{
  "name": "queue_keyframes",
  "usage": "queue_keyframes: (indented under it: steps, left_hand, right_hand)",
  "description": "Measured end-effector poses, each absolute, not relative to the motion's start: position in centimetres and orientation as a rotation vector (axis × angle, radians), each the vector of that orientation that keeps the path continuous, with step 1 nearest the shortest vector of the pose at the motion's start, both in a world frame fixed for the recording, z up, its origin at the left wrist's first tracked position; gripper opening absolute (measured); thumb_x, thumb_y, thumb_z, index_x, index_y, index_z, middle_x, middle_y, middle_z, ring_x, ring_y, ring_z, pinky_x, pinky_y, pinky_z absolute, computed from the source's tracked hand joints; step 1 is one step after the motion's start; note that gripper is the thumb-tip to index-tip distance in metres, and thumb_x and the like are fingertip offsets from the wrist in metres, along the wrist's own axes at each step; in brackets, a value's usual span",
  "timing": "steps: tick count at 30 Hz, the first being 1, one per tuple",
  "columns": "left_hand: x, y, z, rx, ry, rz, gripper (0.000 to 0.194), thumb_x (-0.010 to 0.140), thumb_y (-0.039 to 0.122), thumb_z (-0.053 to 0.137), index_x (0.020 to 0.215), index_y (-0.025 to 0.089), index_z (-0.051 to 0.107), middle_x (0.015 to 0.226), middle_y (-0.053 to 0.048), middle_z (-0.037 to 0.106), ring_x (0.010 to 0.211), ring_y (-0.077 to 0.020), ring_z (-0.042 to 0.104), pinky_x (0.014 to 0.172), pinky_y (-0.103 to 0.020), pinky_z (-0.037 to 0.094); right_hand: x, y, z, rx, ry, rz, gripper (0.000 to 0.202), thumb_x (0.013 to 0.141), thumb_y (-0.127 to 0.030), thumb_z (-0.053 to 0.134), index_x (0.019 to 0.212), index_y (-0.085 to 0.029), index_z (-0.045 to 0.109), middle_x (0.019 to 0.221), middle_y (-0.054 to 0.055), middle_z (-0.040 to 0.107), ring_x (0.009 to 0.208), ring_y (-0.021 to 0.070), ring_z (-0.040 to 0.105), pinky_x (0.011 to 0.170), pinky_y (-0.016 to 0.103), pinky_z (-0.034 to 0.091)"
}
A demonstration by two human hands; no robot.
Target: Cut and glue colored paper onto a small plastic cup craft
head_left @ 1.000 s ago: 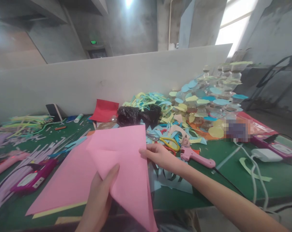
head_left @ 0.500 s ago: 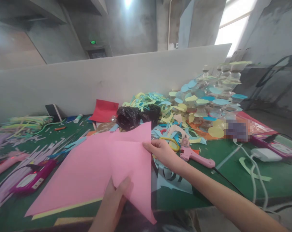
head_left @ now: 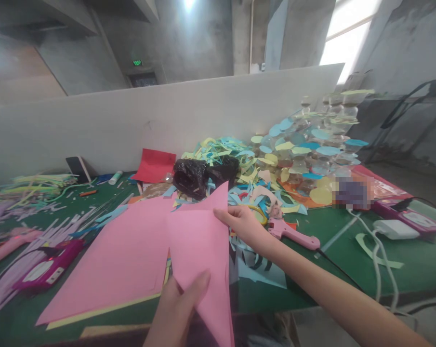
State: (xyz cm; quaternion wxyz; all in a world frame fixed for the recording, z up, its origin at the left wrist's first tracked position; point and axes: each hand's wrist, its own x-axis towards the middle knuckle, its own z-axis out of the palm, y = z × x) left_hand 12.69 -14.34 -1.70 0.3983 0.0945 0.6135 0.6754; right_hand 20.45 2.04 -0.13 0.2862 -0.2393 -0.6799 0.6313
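Observation:
A folded sheet of pink paper [head_left: 194,246] is held up between my two hands over the front of the table. My right hand [head_left: 237,221] pinches its upper right edge. Lower down, my left hand [head_left: 183,299] grips it with the thumb on the near face; the other fingers are behind the paper. A larger pink sheet [head_left: 112,255] lies flat on the table to the left, with a yellow sheet [head_left: 95,313] showing beneath its front edge.
Beyond my right hand rests a pink glue gun [head_left: 293,235]. Paper scraps [head_left: 218,149] and a black plastic bag [head_left: 191,176] lie at the back. Clear bottle pieces with paper discs [head_left: 311,149] are stacked at the right. Purple strips [head_left: 51,246] and a magenta power strip [head_left: 49,265] sit left.
The folded pink paper has shifted slightly right and away from the large sheet, opening a gap between them. My left hand has moved right and a little down with it.

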Motion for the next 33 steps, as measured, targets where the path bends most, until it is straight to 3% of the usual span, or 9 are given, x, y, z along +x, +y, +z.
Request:
queue_keyframes:
  steps: [6, 11, 16, 19, 22, 25, 29, 33]
  left_hand:
    - [12.7, -14.6, -1.8, 0.258, 1.606, 1.669, 0.063, 0.053, 0.035, 0.088, 0.107, 0.008, 0.070, 0.098, -0.019, 0.075, 0.097, -0.0362, 0.070, 0.080, -0.040, 0.058]
    - [12.3, -14.0, -1.7, 0.237, 1.581, 1.778, 0.064, 0.062, 0.031, 0.082, 0.121, 0.014, 0.065, 0.103, -0.015, 0.075, 0.101, -0.0335, 0.069, 0.087, -0.041, 0.057]
    - [10.5, -12.9, -0.6, -0.025, 1.626, 1.973, 0.052, 0.078, 0.023, 0.065, 0.129, 0.015, 0.060, 0.104, -0.011, 0.075, 0.103, -0.0286, 0.069, 0.094, -0.039, 0.055]
    - [9.9, -13.2, 0.5, 0.095, 1.619, 1.980, 0.050, 0.080, 0.024, 0.067, 0.129, 0.018, 0.061, 0.110, -0.010, 0.074, 0.103, -0.0279, 0.069, 0.095, -0.041, 0.055]
    - [9.7, -13.6, 1.0, 0.113, 1.699, 1.968, 0.044, 0.079, 0.022, 0.069, 0.122, 0.018, 0.065, 0.112, -0.011, 0.073, 0.099, -0.0270, 0.070, 0.093, -0.043, 0.056]
    - [9.4, -13.6, 0.8, 0.065, 1.753, 1.979, 0.037, 0.078, 0.022, 0.071, 0.115, 0.015, 0.068, 0.111, -0.012, 0.073, 0.098, -0.0269, 0.070, 0.092, -0.043, 0.057]
    - [8.6, -13.5, 0.0, 0.089, 1.749, 2.043, 0.037, 0.078, 0.023, 0.072, 0.113, 0.015, 0.069, 0.114, -0.012, 0.072, 0.102, -0.0262, 0.068, 0.088, -0.038, 0.058]
    - [7.8, -13.8, -0.4, 0.146, 1.764, 2.108, 0.045, 0.077, 0.028, 0.074, 0.120, 0.020, 0.066, 0.119, -0.008, 0.070, 0.092, -0.0213, 0.069, 0.062, -0.023, 0.058]
  right_hand:
    - [20.4, 2.0, -0.1, -0.628, -1.831, 1.715, 0.053, 0.075, -0.068, 0.057, 0.057, -0.020, 0.044, 0.057, -0.003, 0.045, 0.054, 0.0104, 0.042, 0.049, 0.024, 0.034]
    - [20.6, 2.3, -0.1, -0.548, -1.821, 1.807, 0.055, 0.075, -0.072, 0.057, 0.065, -0.018, 0.054, 0.066, 0.000, 0.054, 0.060, 0.0122, 0.049, 0.055, 0.025, 0.039]
    - [21.3, 2.5, 0.2, -0.381, -2.027, 1.743, 0.056, 0.080, -0.071, 0.053, 0.060, -0.019, 0.045, 0.058, -0.004, 0.038, 0.054, 0.0083, 0.034, 0.049, 0.023, 0.026]
    - [21.5, 2.5, 0.1, -0.336, -2.146, 1.712, 0.056, 0.083, -0.069, 0.051, 0.059, -0.020, 0.037, 0.058, -0.006, 0.029, 0.053, 0.0074, 0.025, 0.048, 0.024, 0.018]
    - [21.4, 2.4, 0.1, -0.369, -2.168, 1.687, 0.055, 0.086, -0.067, 0.048, 0.059, -0.021, 0.034, 0.058, -0.006, 0.028, 0.053, 0.0075, 0.024, 0.048, 0.024, 0.019]
    - [21.2, 2.3, 0.0, -0.369, -2.174, 1.699, 0.053, 0.087, -0.066, 0.048, 0.061, -0.020, 0.042, 0.058, -0.005, 0.039, 0.054, 0.0082, 0.034, 0.050, 0.023, 0.027]
    - [21.2, 2.2, -0.1, -0.281, -2.204, 1.825, 0.044, 0.085, -0.061, 0.057, 0.080, -0.017, 0.062, 0.075, 0.000, 0.061, 0.067, 0.0117, 0.052, 0.060, 0.022, 0.039]
    - [21.5, 1.9, -0.1, -0.218, -2.311, 1.870, 0.035, 0.085, -0.053, 0.061, 0.087, -0.019, 0.064, 0.085, 0.000, 0.065, 0.076, 0.0133, 0.055, 0.068, 0.023, 0.041]
